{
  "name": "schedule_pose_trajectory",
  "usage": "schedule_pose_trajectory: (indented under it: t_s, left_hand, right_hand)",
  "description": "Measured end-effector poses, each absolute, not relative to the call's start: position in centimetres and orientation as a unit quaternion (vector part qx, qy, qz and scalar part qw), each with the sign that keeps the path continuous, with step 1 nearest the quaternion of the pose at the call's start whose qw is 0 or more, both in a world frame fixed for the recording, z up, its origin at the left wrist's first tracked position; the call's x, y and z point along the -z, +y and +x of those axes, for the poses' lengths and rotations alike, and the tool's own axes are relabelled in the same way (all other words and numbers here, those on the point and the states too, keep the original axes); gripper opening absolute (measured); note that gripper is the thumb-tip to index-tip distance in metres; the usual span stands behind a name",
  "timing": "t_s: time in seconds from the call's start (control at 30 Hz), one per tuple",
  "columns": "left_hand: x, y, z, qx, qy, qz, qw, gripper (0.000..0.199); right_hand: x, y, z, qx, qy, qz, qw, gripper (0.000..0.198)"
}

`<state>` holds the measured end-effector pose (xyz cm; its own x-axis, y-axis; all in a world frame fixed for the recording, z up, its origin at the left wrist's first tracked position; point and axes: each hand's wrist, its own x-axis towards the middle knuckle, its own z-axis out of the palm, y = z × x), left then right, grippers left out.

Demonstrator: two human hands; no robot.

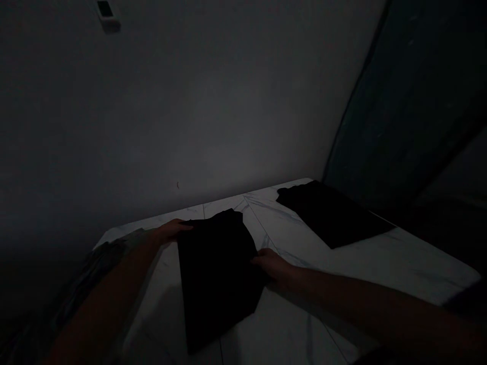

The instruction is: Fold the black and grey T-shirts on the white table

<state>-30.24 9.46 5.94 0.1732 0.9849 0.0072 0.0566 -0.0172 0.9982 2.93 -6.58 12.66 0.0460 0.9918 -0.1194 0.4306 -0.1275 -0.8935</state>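
Observation:
A black folded cloth garment (218,279) lies on the white marble-patterned table (243,334); the dim light hides what kind of garment it is. At its far left corner, my left hand (173,229) is closed on the edge, thumb on top. My right hand (274,264) pinches the right edge about halfway down. A second black garment (331,213) is spread flat at the table's far right side, apart from both hands.
A heap of crumpled dark and greyish cloth (110,253) sits at the table's left edge, beside my left forearm. Behind the table rises a plain wall (213,111) with a small switch-like box (106,12). A dark panel (411,101) stands at the right.

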Motion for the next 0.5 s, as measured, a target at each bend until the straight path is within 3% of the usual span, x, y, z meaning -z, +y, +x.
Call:
schedule_pose_trajectory:
  t_s: [0.13, 0.23, 0.33, 0.5]
  left_hand:
    - [-6.3, 9.5, -28.8, -0.469, 0.485, 0.549, 0.494, 0.064]
    - [-7.4, 9.1, -28.4, -0.476, 0.466, 0.543, 0.511, 0.054]
    - [-9.6, 7.5, -28.1, -0.492, 0.437, 0.510, 0.554, 0.047]
    - [-15.5, 3.4, -25.5, -0.531, 0.415, 0.433, 0.599, 0.027]
  right_hand:
    - [-12.2, -5.9, 2.7, -0.403, -0.554, -0.633, 0.361, 0.029]
    - [-12.0, -5.2, 3.4, -0.441, -0.548, -0.590, 0.396, 0.041]
    - [-12.4, -5.1, 4.9, -0.530, -0.537, -0.509, 0.415, 0.048]
    - [-15.7, -7.4, 8.6, -0.632, -0.577, -0.335, 0.394, 0.038]
